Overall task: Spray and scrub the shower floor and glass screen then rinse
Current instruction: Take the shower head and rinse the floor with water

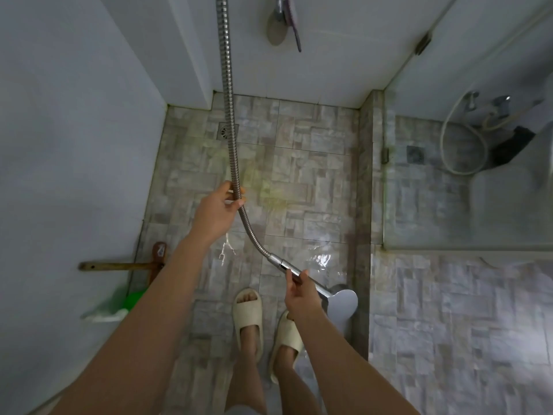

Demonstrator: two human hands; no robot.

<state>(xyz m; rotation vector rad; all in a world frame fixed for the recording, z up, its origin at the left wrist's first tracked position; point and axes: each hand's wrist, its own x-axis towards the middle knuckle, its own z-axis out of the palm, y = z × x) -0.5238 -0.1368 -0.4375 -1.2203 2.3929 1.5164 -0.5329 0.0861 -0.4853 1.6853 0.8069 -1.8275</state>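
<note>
So the handheld shower head [341,301] was down low by the person's feet, face turned toward the wet shower floor [299,175]. To me that looked like the rinse stage. I couldn't tell if water was actually coming out.

The right hand [300,290] had its fingers wrapped round the chrome handle, wrist bent down so the head aimed at the tiles next to the raised kerb. The left hand [217,208] was reaching further forward, fingers and thumb closed round the metal hose [230,130]. I'd guess it was there to take up slack and keep the hose from kinking or dragging.

The floor drain [223,133] sat behind the hose, the glass screen [434,205] stood off to the right, and a wooden-handled scrub brush [119,266] leaned at the left wall.
</note>
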